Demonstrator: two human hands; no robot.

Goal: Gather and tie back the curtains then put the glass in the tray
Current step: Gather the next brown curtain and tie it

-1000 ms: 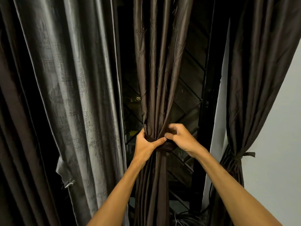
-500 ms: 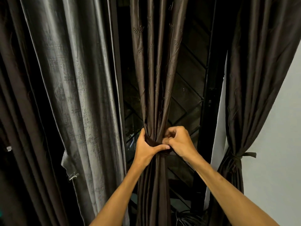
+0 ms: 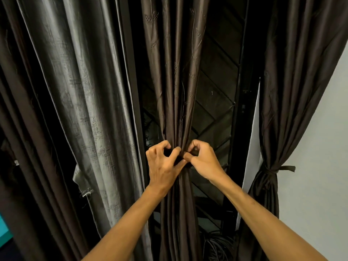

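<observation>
left hand [image 3: 163, 166] no longer wraps gathered dark brown satin middle curtain [image 3: 177, 91]; curled fingers now pinch at its waist beside right hand [image 3: 203, 161], likewise pinching. tie band hidden between them; knot likely being worked. right-side brown curtain [image 3: 271, 129] already tied. glass, tray out of view.

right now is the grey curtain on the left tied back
No, the grey curtain hangs loose with no band round it, unlike the brown curtain at the far right, cinched by a tie.
</observation>
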